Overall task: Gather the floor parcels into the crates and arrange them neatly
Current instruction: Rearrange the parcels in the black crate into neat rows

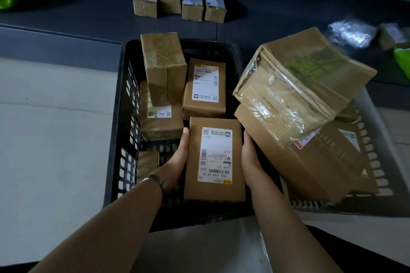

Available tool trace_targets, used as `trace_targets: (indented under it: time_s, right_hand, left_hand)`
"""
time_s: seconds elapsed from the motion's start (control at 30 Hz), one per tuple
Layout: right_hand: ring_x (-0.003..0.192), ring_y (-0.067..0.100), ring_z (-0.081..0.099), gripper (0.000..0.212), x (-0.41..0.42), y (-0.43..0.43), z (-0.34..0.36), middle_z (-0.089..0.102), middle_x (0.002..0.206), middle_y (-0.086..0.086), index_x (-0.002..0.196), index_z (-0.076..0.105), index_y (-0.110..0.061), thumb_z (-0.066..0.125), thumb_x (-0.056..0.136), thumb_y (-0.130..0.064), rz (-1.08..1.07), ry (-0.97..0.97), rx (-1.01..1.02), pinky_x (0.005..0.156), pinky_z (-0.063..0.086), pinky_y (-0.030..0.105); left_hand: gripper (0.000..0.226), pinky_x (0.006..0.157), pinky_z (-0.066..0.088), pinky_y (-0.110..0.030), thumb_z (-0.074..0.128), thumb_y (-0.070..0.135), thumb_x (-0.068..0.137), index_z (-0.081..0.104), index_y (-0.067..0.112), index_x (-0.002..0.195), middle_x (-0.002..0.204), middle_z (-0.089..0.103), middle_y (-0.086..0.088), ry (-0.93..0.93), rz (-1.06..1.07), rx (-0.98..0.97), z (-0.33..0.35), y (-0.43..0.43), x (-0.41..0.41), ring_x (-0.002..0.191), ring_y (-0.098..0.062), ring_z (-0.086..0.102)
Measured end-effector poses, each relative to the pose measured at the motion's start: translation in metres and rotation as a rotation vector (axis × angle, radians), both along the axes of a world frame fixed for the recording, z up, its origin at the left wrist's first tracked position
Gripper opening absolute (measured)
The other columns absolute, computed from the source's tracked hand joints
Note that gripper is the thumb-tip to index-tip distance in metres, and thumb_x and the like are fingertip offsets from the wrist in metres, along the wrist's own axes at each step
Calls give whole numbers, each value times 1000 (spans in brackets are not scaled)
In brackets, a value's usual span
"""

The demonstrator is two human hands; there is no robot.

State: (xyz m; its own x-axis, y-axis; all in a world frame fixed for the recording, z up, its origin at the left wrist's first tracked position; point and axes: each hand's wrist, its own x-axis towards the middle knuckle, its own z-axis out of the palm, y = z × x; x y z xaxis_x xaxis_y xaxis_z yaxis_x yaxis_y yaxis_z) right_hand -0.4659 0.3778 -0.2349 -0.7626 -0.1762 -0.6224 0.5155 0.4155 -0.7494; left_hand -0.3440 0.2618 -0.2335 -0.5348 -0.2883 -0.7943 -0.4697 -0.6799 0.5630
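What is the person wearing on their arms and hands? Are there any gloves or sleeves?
There are no gloves and no sleeves in view. Both forearms are bare down to the left hand and the right hand. The left wrist has a slim, silvery link band, like a watch or bracelet, though no dial shows. The right wrist has nothing on it.

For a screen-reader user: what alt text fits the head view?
The left hand and right hand hold a labelled parcel over a black crate containing other brown parcels. A white crate at right holds bigger boxes.
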Motion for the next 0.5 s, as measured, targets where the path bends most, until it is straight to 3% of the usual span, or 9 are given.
trace_targets:
  time_s: [0.1, 0.17, 0.23, 0.3, 0.4, 0.5]
  right_hand:
    - [133, 24, 47, 76, 8, 0, 25, 53, 143, -1, 145, 46, -28, 39, 85, -75, 302, 199, 155, 114, 33, 43]
    - [139, 29, 41, 70, 7, 1, 31, 41, 154, 7, 156, 25, -19, 38, 99, -57, 421, 267, 286, 113, 33, 40]
    - [134, 35, 46, 69, 10, -3, 37, 40, 153, 16, 158, 10, -11, 31, 104, -48, 517, 382, 496, 105, 40, 40]
    - [133, 38, 44, 65, 21, -10, 40, 35, 152, 23, 156, 7, -6, 29, 105, -40, 558, 495, 640, 103, 39, 41]
    - [143, 41, 23, 63, 46, -16, 32, 14, 158, 25, 157, 10, -14, 31, 103, -36, 602, 666, 747, 116, 24, 50]
    - [148, 41, 13, 65, 59, -24, 29, 12, 162, 22, 156, 23, -12, 31, 97, -35, 593, 758, 730, 120, 11, 55]
  left_hand:
    - [75, 78, 54, -36, 19, 75, 88, 71, 22, 100, 92, 76, -8, 16, -18, 46, -6, 15, 4, 83, -22, 71]
    - [82, 93, 50, -41, 17, 78, 86, 71, 20, 103, 96, 74, -12, -34, 9, 83, -10, 24, -1, 92, -26, 69]
    - [88, 100, 47, -44, 13, 79, 86, 71, 16, 103, 101, 73, -17, -99, -4, 116, -11, 28, -7, 99, -31, 67]
    - [88, 102, 46, -46, 14, 78, 87, 72, 14, 104, 107, 71, -20, -132, 14, 162, -18, 28, -12, 104, -33, 66]
    - [77, 90, 51, -43, 20, 71, 93, 71, 14, 105, 104, 70, -21, -125, 53, 199, -18, 25, -17, 99, -33, 66]
    - [55, 87, 53, -43, 31, 52, 99, 67, 13, 116, 107, 70, -19, -126, 16, 178, -14, 15, -16, 102, -33, 65]
